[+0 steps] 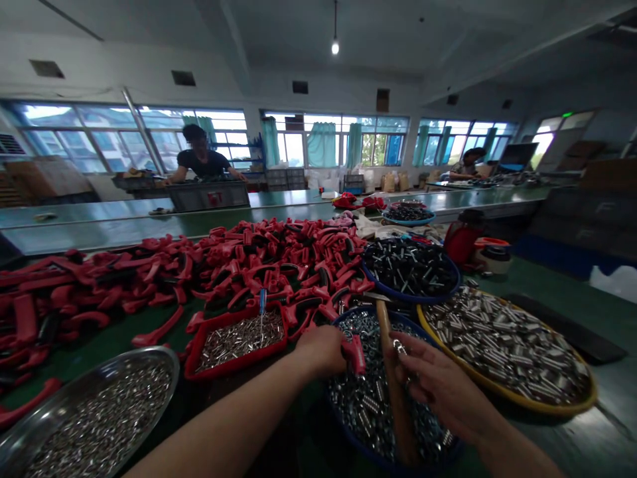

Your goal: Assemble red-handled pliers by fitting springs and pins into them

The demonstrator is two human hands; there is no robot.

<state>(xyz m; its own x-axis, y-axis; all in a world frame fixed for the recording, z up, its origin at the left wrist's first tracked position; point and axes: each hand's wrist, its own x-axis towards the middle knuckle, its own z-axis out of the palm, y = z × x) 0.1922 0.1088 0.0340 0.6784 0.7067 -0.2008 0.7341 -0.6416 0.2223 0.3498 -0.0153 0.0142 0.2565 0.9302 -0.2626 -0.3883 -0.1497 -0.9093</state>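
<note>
My left hand is closed around a red plastic handle, whose end sticks out to the right of the fist. Between the thumb and fingers of my right hand is a small shiny metal piece, perhaps a spring; its exact kind is too blurred to tell. Both hands are above a blue-rimmed basin filled with metal springs and small parts. A wooden stick lies across this basin, just left of my right fingertips. Beyond my left hand spreads a large heap of red plastic handles.
A red tray of small metal pins holds an upright blue-handled screwdriver. Around stand a steel bowl, a yellow basin of metal parts and a blue basin of black parts. Two people work farther back.
</note>
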